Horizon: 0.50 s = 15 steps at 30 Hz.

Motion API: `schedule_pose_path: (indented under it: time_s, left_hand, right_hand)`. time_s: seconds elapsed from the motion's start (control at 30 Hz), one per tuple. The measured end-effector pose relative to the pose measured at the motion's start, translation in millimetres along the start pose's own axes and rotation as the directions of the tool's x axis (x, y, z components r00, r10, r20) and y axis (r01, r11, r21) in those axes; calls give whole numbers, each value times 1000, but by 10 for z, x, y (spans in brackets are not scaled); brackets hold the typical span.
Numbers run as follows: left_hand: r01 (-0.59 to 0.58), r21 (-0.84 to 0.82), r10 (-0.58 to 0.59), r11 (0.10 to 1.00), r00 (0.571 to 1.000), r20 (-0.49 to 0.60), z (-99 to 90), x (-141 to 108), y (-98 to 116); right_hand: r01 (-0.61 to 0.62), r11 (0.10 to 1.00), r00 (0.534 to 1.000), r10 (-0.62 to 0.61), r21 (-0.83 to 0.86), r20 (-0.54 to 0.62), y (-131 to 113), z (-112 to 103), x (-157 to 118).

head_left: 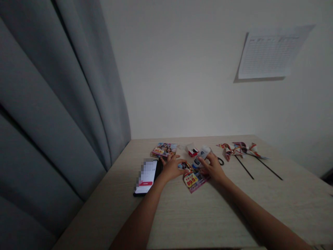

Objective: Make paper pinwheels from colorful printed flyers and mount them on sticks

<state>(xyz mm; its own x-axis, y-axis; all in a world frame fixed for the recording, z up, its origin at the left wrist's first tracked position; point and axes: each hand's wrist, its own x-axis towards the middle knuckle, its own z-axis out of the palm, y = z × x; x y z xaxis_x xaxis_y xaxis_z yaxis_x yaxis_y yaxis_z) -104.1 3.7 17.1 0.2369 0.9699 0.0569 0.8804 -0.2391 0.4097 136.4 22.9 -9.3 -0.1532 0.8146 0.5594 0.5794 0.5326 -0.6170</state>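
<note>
A colourful printed paper [193, 182], marked with a yellow price patch, lies on the table in front of me. My left hand [172, 168] has its thumb and a finger closed on the paper's upper left part, which looks curled up. In my right hand [213, 167] is a white glue bottle [200, 158] with a blue label. It is tilted, with its blue end down over the paper. My fingers cover part of the bottle, and I cannot see whether its tip touches the paper.
Left of my left hand lies a phone [147, 178] with its screen lit. Behind it is a stack of printed papers [164, 149]. A small red box [193, 152] and a black scissor-like loop [221, 161] lie near the bottle. Paper pinwheels [232, 151] on dark sticks lie right. A curtain [78, 86] hangs left.
</note>
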Motion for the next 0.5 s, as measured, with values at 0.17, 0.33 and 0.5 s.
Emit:
schedule_pose_path:
  time_s: [0.17, 0.33, 0.5]
  left_hand:
    - [-2, 10, 2, 1000, 1000, -2, -6, 0, 9]
    - [-14, -5, 14, 1000, 1000, -16, 7, 0, 1]
    - [7, 22, -6, 1000, 1000, -13, 4, 1, 19]
  right_hand:
    - [6, 999, 1000, -6, 34, -8, -28, 2, -23]
    - [27, 999, 1000, -27, 19, 15, -48, -4, -34]
    - [62, 996, 990, -53, -65, 130, -155, -29, -43]
